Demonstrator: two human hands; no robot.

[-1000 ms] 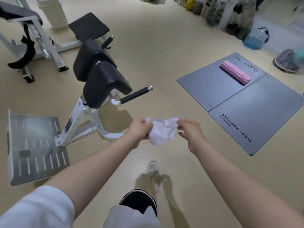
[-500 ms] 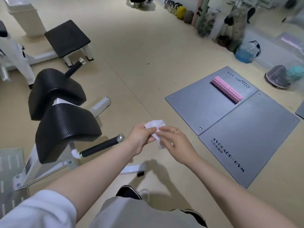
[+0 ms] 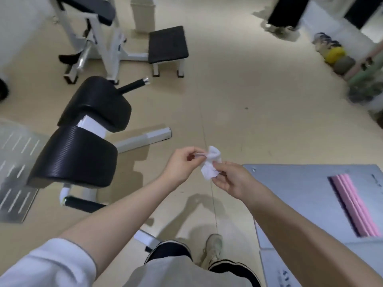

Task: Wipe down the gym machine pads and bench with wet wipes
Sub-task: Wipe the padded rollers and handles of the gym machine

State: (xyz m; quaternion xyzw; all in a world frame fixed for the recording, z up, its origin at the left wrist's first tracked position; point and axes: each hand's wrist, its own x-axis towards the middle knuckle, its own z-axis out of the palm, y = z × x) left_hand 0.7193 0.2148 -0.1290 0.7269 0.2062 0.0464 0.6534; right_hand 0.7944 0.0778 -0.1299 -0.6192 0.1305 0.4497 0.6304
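A crumpled white wet wipe (image 3: pixel 210 163) hangs in the air between my hands above the beige floor. My left hand (image 3: pixel 182 164) pinches its upper corner and my right hand (image 3: pixel 232 180) pinches its lower edge. To my left stands a white-framed gym machine with two black pads, the near pad (image 3: pixel 76 158) and the far pad (image 3: pixel 97 102), both about an arm's length from the wipe. A small black bench (image 3: pixel 167 44) stands farther back.
Black handle bars (image 3: pixel 134 84) stick out from the machine, and a metal foot plate (image 3: pixel 14 168) lies at the far left. Grey floor mats (image 3: pixel 306 193) with a pink roller (image 3: pixel 356 206) lie at the right. A bin (image 3: pixel 143 14) and kettlebells (image 3: pixel 335 54) stand at the back.
I have walked forward and turned, so the machine pads now lie closer on my left. My hands have drawn apart a little and the wipe is more spread out between them.
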